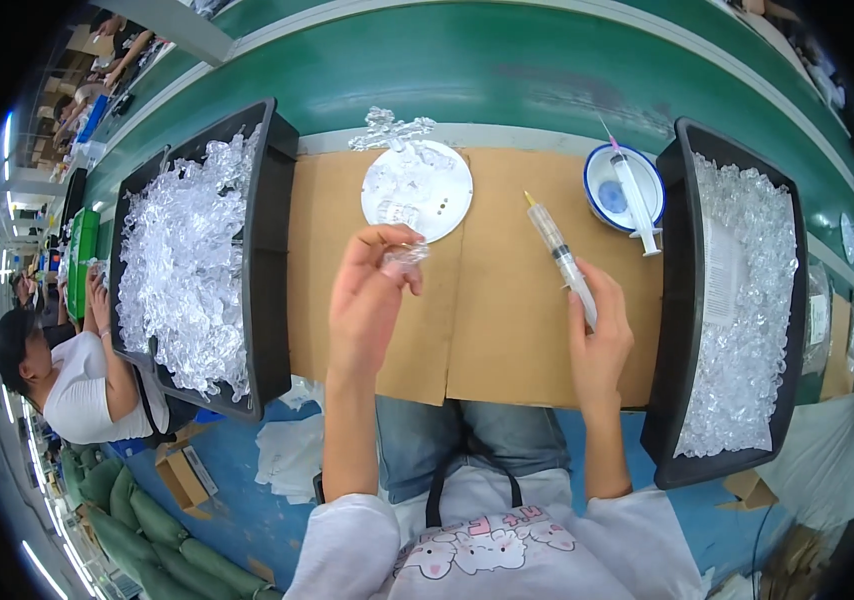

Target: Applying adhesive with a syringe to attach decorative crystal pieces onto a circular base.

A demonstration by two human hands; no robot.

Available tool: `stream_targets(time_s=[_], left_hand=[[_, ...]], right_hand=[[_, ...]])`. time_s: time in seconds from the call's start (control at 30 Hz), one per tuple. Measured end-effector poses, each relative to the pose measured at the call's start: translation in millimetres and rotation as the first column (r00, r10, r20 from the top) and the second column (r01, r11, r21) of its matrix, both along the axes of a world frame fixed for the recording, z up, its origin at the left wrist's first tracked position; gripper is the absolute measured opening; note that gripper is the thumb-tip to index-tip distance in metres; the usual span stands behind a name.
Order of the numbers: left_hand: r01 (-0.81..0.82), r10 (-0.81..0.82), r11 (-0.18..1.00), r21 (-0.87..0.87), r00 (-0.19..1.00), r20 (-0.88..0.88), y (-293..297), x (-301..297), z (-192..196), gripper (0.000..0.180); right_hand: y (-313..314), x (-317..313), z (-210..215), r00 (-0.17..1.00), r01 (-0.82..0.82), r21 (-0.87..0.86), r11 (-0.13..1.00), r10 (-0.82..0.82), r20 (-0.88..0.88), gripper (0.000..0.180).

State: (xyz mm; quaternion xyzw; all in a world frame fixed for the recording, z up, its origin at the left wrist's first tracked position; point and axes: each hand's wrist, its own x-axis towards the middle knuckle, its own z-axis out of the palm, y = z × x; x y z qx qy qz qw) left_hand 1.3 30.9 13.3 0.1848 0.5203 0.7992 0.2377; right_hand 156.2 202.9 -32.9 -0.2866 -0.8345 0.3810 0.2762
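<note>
My left hand pinches a small clear plastic piece just in front of a round white plate. On the plate lie a few more clear pieces, and a cluster of shiny clear parts sits at its far edge. In my right hand is a syringe with a yellowish tip, slanting up and to the left, away from the plastic piece. Beyond it, a second syringe with a pink hub and thin needle leans in a blue-rimmed white bowl.
A black bin heaped with clear plastic parts stands at the left, another black bin at the right. Cardboard covers the tabletop between them. Behind runs a green conveyor surface. A co-worker sits beyond the left bin.
</note>
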Motion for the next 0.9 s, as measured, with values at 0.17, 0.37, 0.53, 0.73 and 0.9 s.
stream_targets(time_s=[0.17,0.37,0.53,0.73,0.9], left_hand=[[0.046,-0.046,0.999,0.018,0.999,-0.009,-7,11,-5,0.029],[-0.057,0.057,0.998,-0.016,0.998,0.022,-11,20,-11,0.031],[-0.146,0.117,0.985,0.087,0.952,0.282,-8,30,-30,0.021],[-0.386,0.229,0.824,-0.415,0.896,-0.38,-16,4,-34,0.03],[-0.592,-0.092,0.664,-0.457,0.542,-0.835,-17,-34,-45,0.046]], right_hand=[[4,0,13,0.992,-0.088,0.297,0.951,0.055,0.117,0.033],[-26,-14,47,0.962,-0.271,-0.09,0.958,0.271,-0.022,0.038],[-58,-62,47,0.89,-0.453,-0.401,0.796,0.376,-0.259,0.033],[-43,-91,35,0.969,-0.243,-0.445,0.862,0.238,-0.07,0.028],[-16,-132,22,0.965,-0.201,-0.335,0.921,0.245,0.095,0.027]])
